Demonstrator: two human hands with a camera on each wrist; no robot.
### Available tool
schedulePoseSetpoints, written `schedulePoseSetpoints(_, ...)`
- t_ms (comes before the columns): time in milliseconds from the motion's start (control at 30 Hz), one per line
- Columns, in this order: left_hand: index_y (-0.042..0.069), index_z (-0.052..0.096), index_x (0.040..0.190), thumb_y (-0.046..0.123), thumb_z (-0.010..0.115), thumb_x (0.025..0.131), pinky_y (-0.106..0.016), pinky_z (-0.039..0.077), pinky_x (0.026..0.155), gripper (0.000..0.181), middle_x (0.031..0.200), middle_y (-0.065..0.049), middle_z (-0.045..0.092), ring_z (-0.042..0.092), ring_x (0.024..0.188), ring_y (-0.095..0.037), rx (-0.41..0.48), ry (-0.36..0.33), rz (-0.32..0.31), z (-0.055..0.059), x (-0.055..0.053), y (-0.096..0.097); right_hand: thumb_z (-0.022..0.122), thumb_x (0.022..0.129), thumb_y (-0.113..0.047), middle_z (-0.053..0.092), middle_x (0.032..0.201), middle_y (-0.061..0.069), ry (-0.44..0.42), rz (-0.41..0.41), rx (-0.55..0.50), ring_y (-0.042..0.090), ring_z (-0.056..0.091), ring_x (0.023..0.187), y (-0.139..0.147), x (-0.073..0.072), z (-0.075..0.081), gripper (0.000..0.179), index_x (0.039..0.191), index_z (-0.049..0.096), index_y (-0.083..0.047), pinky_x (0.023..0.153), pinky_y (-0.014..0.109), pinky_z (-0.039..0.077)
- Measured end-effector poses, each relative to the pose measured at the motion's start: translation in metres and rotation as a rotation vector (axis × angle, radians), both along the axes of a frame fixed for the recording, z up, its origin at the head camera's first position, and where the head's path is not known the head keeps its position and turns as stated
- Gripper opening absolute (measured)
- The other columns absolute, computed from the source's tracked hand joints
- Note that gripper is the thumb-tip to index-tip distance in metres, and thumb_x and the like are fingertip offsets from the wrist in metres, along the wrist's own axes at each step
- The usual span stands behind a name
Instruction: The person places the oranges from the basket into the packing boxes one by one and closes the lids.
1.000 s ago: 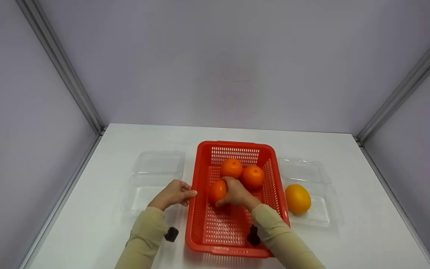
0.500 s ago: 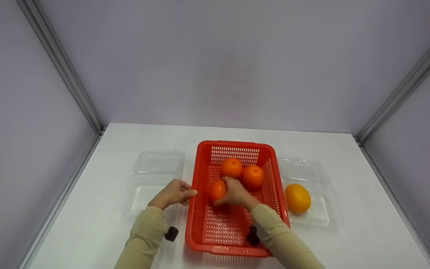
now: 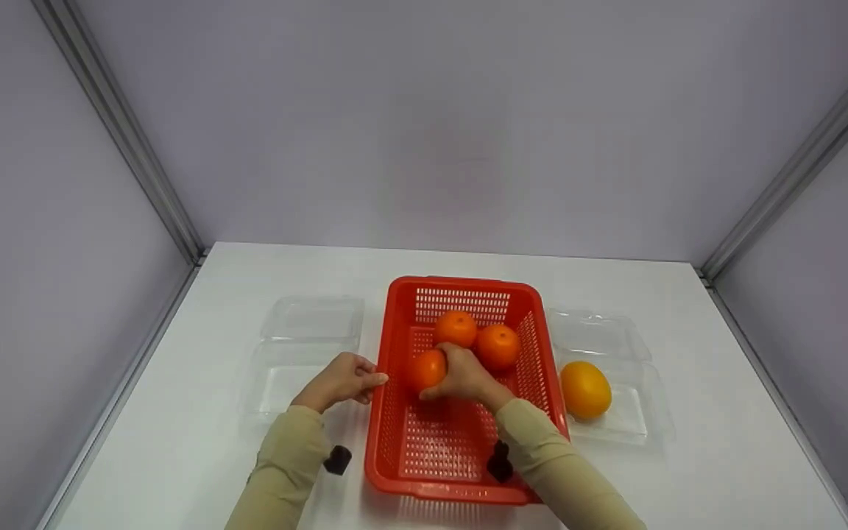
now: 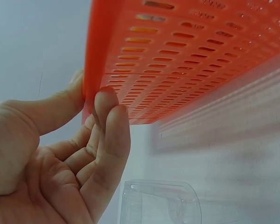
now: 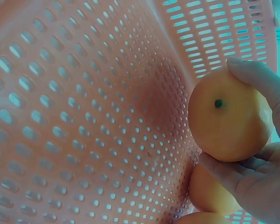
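My right hand [image 3: 464,377] grips an orange [image 5: 229,114] inside the red basket [image 3: 468,492], thumb on one side and fingers on the other. In the right wrist view a small green stem spot shows on that fruit. Two more oranges, one orange [image 3: 456,329] farther back and another orange [image 3: 498,347] right of it, lie in the far half of the basket. My left hand [image 3: 343,381] pinches the basket's left rim [image 4: 95,56], its thumb over the outer edge and the fingers underneath, as the left wrist view shows.
A clear plastic clamshell box [image 3: 269,386] lies opened left of the basket. Right of it another clear clamshell [image 3: 626,412] holds a yellow-orange fruit [image 3: 586,390]. Walls [image 3: 439,147] enclose the white table [image 3: 159,456] at the back and sides.
The orange in my right hand has risen slightly and shifted a little left and back within the basket. My left hand stays at the rim.
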State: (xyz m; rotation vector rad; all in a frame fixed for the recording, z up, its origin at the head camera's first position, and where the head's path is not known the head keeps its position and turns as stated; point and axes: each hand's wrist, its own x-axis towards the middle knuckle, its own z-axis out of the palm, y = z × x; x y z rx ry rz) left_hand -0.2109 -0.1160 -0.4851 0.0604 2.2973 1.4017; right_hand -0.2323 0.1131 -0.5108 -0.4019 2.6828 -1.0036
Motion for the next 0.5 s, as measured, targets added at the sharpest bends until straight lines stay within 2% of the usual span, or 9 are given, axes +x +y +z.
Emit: schedulePoseSetpoints(500, -0.011, 0.063, 0.105, 0.014, 0.063, 0.093, -0.034, 0.061, 0.066, 0.028, 0.081, -0.014, 0.071, 0.059, 0.058, -0.007, -0.011, 0.002, 0.017, -0.0001, 0.0007, -0.0003, 0.087, 0.069, -0.03, 0.061, 0.123, 0.015, -0.024, -0.004, 0.001, 0.03, 0.06, 0.11, 0.0027, -0.0002, 0.0047, 0.079, 0.133, 0.048, -0.004, 0.095, 0.05, 0.053)
